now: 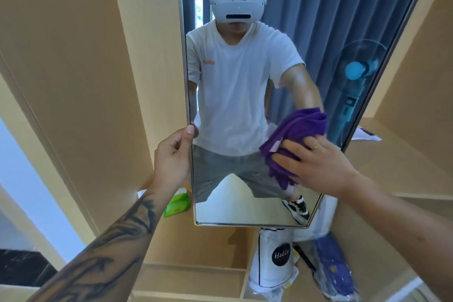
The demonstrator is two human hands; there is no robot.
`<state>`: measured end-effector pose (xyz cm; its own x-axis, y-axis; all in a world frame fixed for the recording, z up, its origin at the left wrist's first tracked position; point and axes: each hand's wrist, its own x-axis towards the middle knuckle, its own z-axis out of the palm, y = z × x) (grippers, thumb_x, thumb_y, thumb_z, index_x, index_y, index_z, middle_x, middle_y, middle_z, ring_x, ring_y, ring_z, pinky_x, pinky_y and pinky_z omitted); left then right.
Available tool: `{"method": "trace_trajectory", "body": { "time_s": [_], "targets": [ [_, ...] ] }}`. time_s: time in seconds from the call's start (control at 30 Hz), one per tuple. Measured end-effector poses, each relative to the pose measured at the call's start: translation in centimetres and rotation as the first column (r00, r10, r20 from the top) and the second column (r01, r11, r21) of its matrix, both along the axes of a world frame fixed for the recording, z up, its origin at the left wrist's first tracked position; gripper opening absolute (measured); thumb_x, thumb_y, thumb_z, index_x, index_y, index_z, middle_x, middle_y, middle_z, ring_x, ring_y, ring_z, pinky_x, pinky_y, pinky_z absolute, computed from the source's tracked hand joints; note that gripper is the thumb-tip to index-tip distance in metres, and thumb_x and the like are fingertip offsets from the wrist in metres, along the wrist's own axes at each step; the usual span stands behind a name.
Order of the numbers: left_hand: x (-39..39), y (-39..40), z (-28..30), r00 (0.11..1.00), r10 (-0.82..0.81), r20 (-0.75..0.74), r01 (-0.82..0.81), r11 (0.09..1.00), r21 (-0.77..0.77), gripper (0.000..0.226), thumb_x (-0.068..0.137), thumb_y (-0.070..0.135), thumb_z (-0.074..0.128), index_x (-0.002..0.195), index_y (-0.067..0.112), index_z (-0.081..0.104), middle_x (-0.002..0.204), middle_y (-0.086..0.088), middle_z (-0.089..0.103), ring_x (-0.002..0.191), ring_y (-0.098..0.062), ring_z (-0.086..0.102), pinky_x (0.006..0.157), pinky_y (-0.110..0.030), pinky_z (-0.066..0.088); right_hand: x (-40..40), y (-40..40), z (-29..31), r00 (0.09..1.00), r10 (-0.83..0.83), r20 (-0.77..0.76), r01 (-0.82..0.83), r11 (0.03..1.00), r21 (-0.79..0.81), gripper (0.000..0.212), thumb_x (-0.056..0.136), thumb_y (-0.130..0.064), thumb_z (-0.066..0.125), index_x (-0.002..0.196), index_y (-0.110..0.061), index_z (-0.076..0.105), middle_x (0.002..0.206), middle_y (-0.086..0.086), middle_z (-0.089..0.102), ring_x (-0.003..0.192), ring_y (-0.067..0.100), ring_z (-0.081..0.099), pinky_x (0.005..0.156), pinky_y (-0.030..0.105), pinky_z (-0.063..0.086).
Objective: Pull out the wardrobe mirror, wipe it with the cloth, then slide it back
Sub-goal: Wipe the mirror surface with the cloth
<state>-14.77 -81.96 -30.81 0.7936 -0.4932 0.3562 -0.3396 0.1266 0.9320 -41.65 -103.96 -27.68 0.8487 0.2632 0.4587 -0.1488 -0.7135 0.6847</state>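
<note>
A tall, metal-framed wardrobe mirror [245, 211] stands pulled out in front of me, between light wooden wardrobe panels. My left hand [172, 154] grips its left edge at mid height, thumb on the frame. My right hand [316, 164] lies flat with fingers spread, pressing a bunched purple cloth [297, 130] against the glass at the mid right. The glass reflects a person in a white T-shirt and grey shorts, blue curtains and a fan.
Wooden wardrobe panels [98, 81] rise on the left and right of the mirror. A green tissue pack [177, 205] lies on a shelf at the lower left. Below the mirror stand a white "Hello" bag [274, 265] and a plastic-wrapped blue bundle [333, 267].
</note>
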Motion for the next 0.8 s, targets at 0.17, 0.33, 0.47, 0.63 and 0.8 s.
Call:
{"method": "trace_trajectory", "body": {
  "time_s": [0.17, 0.33, 0.47, 0.63, 0.8],
  "targets": [
    [-0.3, 0.1, -0.2, 1.000, 0.007, 0.005, -0.007, 1.000, -0.002, 0.053, 0.094, 0.079, 0.048, 0.097, 0.035, 0.079, 0.088, 0.001, 0.073, 0.087, -0.012, 0.062, 0.089, -0.052, 0.058, -2.3, -1.5, -0.9, 0.995, -0.073, 0.066, 0.071, 0.997, 0.035, 0.057, 0.080, -0.020, 0.081, 0.131, -0.020, 0.057, 0.128, 0.013, 0.051, 0.076, 0.033, 0.052, 0.067, 0.044, 0.052],
    [-0.3, 0.3, 0.2, 0.998, -0.041, -0.039, 0.042, 0.999, 0.023, 0.053, 0.093, 0.078, 0.049, 0.105, 0.038, 0.081, 0.102, 0.012, 0.077, 0.105, -0.007, 0.068, 0.101, -0.057, 0.058, 4.1, 3.2, 0.0, 0.999, -0.003, 0.033, 0.002, 0.999, 0.033, 0.046, 0.085, -0.029, 0.071, 0.130, -0.022, 0.062, 0.127, 0.008, 0.056, 0.085, 0.032, 0.057, 0.069, 0.044, 0.053],
    [-0.5, 0.7, 0.5, 0.991, -0.099, -0.084, 0.101, 0.995, 0.012, 0.068, 0.092, 0.079, 0.048, 0.110, 0.022, 0.079, 0.111, -0.004, 0.080, 0.113, -0.016, 0.071, 0.101, -0.059, 0.056, 11.1, 8.8, 0.9, 0.993, 0.104, 0.055, -0.107, 0.993, 0.056, 0.028, 0.097, -0.020, 0.051, 0.121, -0.023, 0.065, 0.121, 0.002, 0.066, 0.091, 0.027, 0.062, 0.077, 0.041, 0.053],
    [-0.4, 1.1, 0.7, 0.986, -0.136, -0.097, 0.138, 0.990, 0.012, 0.076, 0.085, 0.090, 0.046, 0.103, 0.024, 0.079, 0.100, -0.020, 0.077, 0.098, -0.041, 0.073, 0.094, -0.063, 0.059, 12.9, 9.7, 1.0, 0.979, 0.162, 0.122, -0.166, 0.986, 0.023, 0.026, 0.099, -0.018, 0.050, 0.118, -0.025, 0.067, 0.124, 0.000, 0.067, 0.095, 0.026, 0.062, 0.079, 0.039, 0.052],
    [-0.4, 0.7, 0.5, 0.990, -0.104, -0.095, 0.102, 0.994, -0.028, 0.048, 0.094, 0.075, 0.053, 0.112, 0.041, 0.081, 0.108, 0.011, 0.078, 0.104, -0.013, 0.072, 0.099, -0.062, 0.057, 6.5, 4.0, 0.1, 0.997, 0.068, -0.026, -0.068, 0.997, 0.020, 0.044, 0.088, -0.032, 0.074, 0.128, -0.024, 0.059, 0.133, 0.003, 0.059, 0.105, 0.030, 0.051, 0.086, 0.045, 0.050]
  ]
}}
